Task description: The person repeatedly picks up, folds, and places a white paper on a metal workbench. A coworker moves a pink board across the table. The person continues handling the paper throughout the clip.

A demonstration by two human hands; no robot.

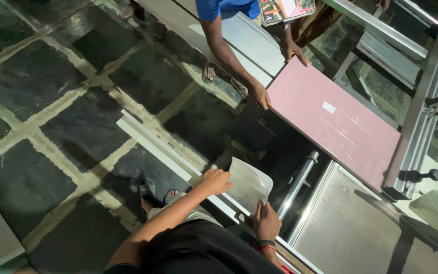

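Note:
My left hand [216, 180] grips the left edge of a translucent white plastic sheet [249, 183]. My right hand [265, 220], with a band at the wrist, holds the sheet's lower edge. The sheet hangs over a dark gap beside a chrome bar handle [298, 183]. Beyond it, another person's two hands [259, 94] [296, 51] hold the far end of a long pink panel [333, 122], which lies slanted above the dark opening.
A white strip [150, 139] runs diagonally over the dark stone tile floor [36, 76]. A steel sheet [351, 228] lies at lower right, an aluminium frame [424, 106] stands at right. My sandalled foot [148, 187] is below the strip.

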